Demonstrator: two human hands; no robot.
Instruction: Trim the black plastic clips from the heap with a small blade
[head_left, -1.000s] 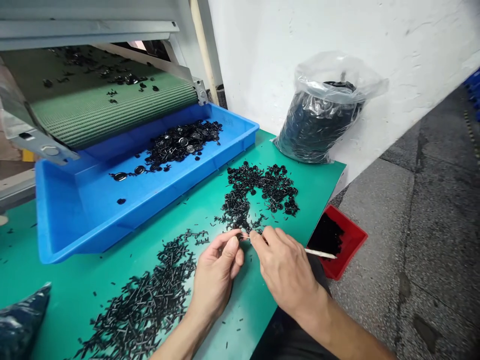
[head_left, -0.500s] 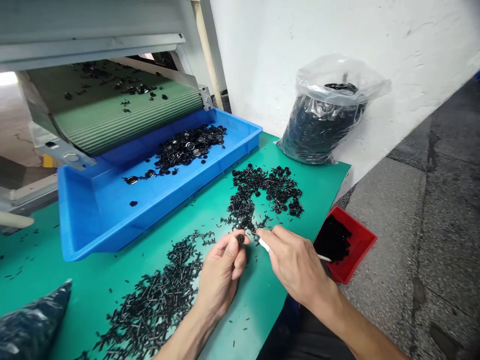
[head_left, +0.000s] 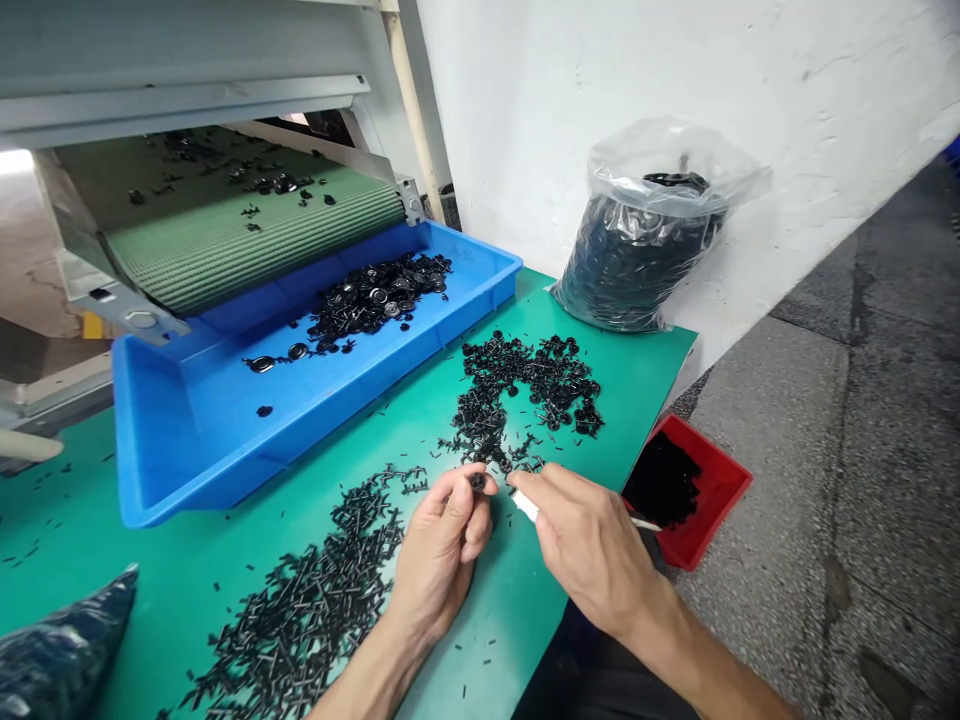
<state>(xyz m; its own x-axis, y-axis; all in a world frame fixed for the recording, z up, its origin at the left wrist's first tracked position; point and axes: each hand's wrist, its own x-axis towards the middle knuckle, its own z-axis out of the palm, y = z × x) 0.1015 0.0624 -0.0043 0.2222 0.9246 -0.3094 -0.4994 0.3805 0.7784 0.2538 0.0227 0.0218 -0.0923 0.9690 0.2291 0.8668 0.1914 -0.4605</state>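
A small round black part [head_left: 478, 482] is pinched between the thumb and fingertips of my left hand [head_left: 444, 535]. My right hand [head_left: 592, 540] is closed around a thin white tool [head_left: 526, 504], whose pale rear end sticks out past the palm on the right. The two hands are close together but apart, over the green table. Just beyond them lies a pile of black parts [head_left: 525, 375], some round, some thin. Left of my left hand spreads a pile of small black branched pieces [head_left: 307, 610].
A blue tray [head_left: 300, 440] holding black parts stands below a green conveyor belt [head_left: 247, 230]. At the wall leans an open clear bag of black parts [head_left: 637, 250]. A red bin [head_left: 720, 490] is beside the table's right edge; another filled bag [head_left: 67, 640] lies lower left.
My right hand and the white tool have shifted very slightly, with a little more of the tool's white part showing. My left hand still pinches the round part. The view has moved slightly.
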